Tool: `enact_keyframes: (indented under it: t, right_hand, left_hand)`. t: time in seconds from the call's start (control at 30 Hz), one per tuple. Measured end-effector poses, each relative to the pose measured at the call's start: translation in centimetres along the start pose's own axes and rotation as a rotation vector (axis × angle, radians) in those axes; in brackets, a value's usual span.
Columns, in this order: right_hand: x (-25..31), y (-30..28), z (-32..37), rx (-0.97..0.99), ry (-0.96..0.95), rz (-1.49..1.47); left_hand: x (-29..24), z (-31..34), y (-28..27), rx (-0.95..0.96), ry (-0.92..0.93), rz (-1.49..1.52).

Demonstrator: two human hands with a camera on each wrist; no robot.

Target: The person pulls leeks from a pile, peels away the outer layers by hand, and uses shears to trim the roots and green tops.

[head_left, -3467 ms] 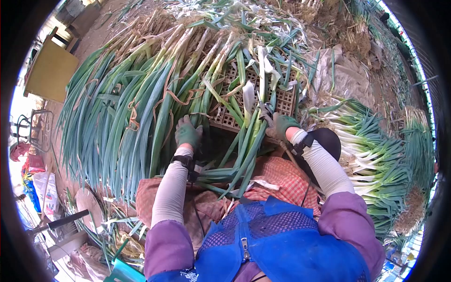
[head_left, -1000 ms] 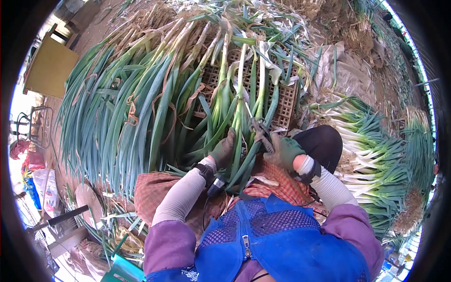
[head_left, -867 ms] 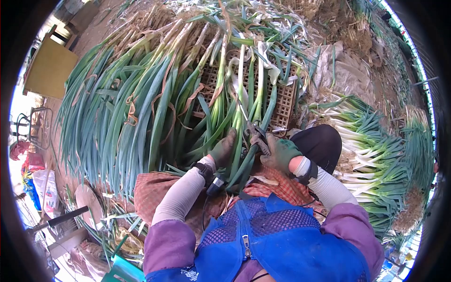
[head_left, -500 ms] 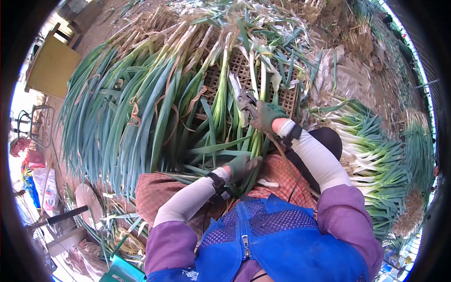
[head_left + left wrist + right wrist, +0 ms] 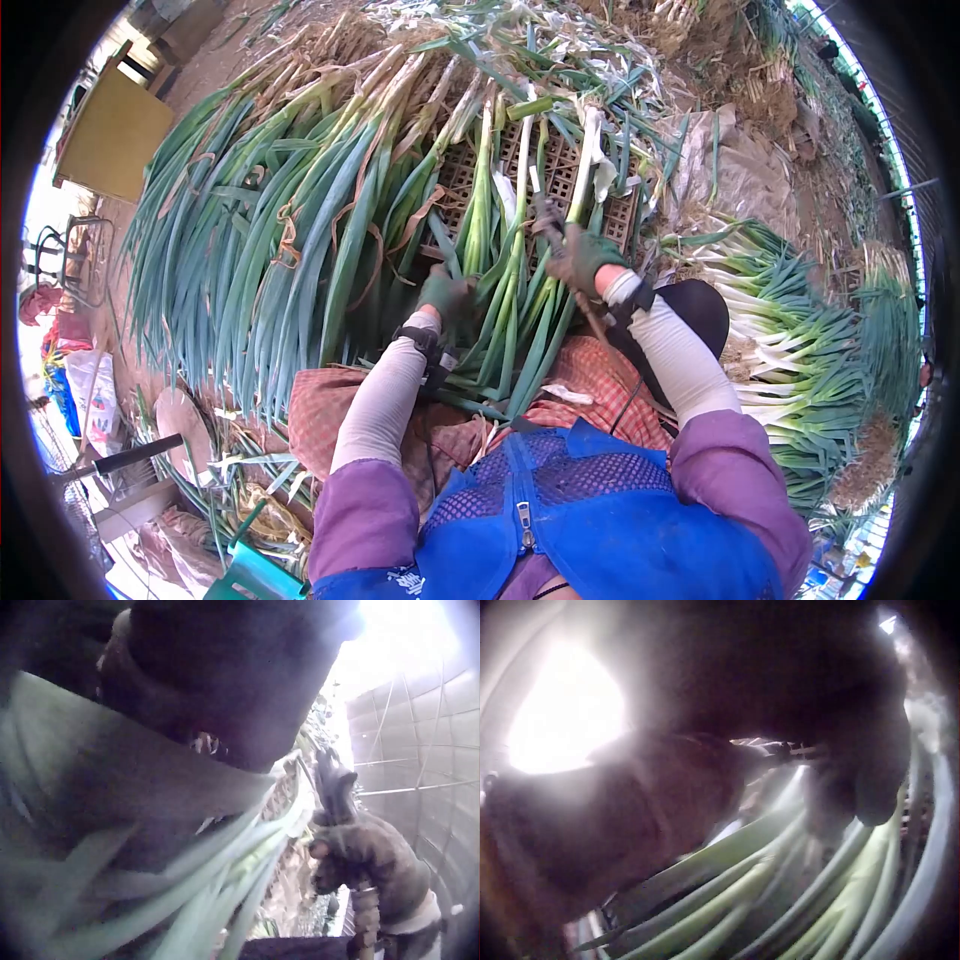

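Observation:
In the head view, the right hand (image 5: 582,262) grips a grey metal nozzle tool (image 5: 547,215) with a hose running down from it. The left wrist view also shows this gloved hand (image 5: 367,859) curled round the tool. Just left of the nozzle stands a pale leek stalk (image 5: 524,170). The left hand (image 5: 447,294) is among green leaves at the right edge of the large leek heap (image 5: 290,230); its fingers are blurred and partly hidden. A broad leaf (image 5: 135,757) lies against it in the left wrist view. Leaves (image 5: 757,881) spread below the right hand in its dark wrist view.
Under the leeks is a brown lattice crate (image 5: 610,215). White-stemmed leeks (image 5: 790,340) lie in a row at the right. A checked cloth (image 5: 620,385) covers the lap, with a dark knee (image 5: 700,312) beside it. Yellow board (image 5: 115,135) stands far left.
Since half a second ago, the left hand has moved up and left from the leaves near the lap to the heap's edge. The right hand has shifted slightly right and down with the tool.

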State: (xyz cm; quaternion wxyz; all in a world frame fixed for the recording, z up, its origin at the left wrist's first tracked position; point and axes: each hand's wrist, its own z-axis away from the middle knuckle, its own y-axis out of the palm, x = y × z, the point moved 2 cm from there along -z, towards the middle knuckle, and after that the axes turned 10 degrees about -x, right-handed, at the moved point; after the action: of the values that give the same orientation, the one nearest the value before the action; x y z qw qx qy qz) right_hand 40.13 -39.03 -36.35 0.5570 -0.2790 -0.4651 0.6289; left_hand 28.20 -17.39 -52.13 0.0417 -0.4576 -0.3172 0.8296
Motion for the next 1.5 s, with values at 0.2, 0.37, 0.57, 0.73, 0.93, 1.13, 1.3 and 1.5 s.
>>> enact_keyframes:
  t: [0.2, 0.37, 0.57, 0.73, 0.93, 1.13, 1.3, 1.5]
  right_hand:
    - [1.6, 3.4, 5.3, 0.08, -0.185, -0.092]
    - [-0.6, 3.3, 9.9, 0.079, -0.184, -0.115]
    - [-0.1, 2.7, 6.3, 0.065, -0.097, -0.105]
    - [2.3, 1.2, -0.9, -0.029, -0.065, -0.078]
    - [4.8, -1.9, -6.8, -0.076, -0.151, 0.039]
    - [5.1, -2.7, -10.0, -0.001, -0.127, 0.085]
    - [5.3, -2.9, -9.0, 0.005, -0.069, 0.053]
    - [5.6, -1.6, -8.8, -0.039, -0.138, 0.149]
  left_hand:
    - [-3.6, 5.1, 1.7, 0.586, -0.145, 0.401]
    - [-0.3, 5.0, 3.3, 0.59, 0.084, 0.365]
    - [-5.2, 7.8, 1.2, 0.558, -0.123, 0.432]
    - [-4.0, 7.7, 2.2, 0.548, -0.08, 0.38]
    - [-4.0, 7.8, 2.2, 0.595, -0.066, 0.295]
    - [-4.2, 9.2, 2.5, 0.614, -0.03, 0.329]
    - [-4.9, 9.5, 2.0, 0.62, -0.041, 0.32]
    - [-1.7, 9.1, 5.0, 0.617, 0.106, 0.156]
